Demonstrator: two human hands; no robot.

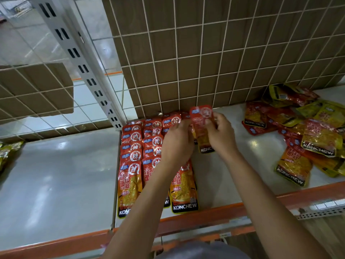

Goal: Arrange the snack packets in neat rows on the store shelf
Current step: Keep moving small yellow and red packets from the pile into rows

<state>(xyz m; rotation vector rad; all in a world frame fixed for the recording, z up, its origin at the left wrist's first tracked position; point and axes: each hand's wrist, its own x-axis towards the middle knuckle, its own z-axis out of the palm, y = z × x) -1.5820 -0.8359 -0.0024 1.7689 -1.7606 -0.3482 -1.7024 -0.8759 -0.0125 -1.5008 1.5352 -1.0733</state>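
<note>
Here both the left hand (177, 141) and right hand (220, 135) pinch one red packet (201, 116), lifted just right of the neat rows (134, 146); a loose pile (317, 137) lies farther right of them

On the pale flat metal shelf board (224, 174), the left hand (177, 141) and right hand (220, 135) pinch one red foil packet (201, 116) between them. From there, the rows of red foil snack packets (134, 156) lie overlapping at 8 o'clock. The white slotted steel upright (82, 58) stands at 10, the white wire grid backing (186, 53) at 12. A loose heap of red and yellow foil packets (298, 131) lies at 3, well apart. The orange metal front rail (205, 215) runs at 6.
</note>
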